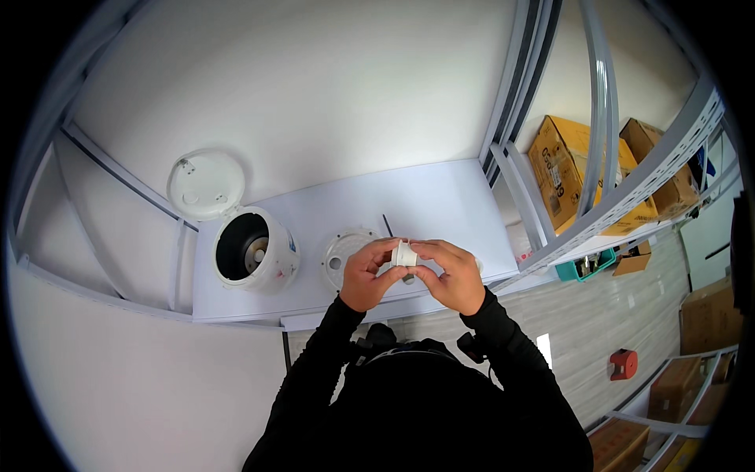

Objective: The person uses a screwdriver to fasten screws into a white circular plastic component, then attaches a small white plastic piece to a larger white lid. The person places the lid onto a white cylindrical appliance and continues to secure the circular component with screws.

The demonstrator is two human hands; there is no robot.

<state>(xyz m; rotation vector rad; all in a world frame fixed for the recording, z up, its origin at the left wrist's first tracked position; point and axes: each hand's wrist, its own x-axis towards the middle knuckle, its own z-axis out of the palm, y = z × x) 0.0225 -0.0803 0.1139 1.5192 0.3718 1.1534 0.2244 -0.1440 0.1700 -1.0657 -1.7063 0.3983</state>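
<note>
Pinched between fingertips of left hand (366,277) and right hand (454,278): white cylindrical part (404,256). Partly hidden by left hand: white perforated disc (346,243) on worktop (448,197). Jutting beyond hands: thin dark rod (388,225). Left of left hand: white pot (278,256), lid (206,186) open.

A hand could pass over the bare far-right part of the table (452,200), up to the wall (330,86) behind. At left, the pot (279,256) and its open lid (206,186) block the way. Only a narrow gap separates pot and disc (334,267). Right, the shelf frame (604,102) stands in the way.
</note>
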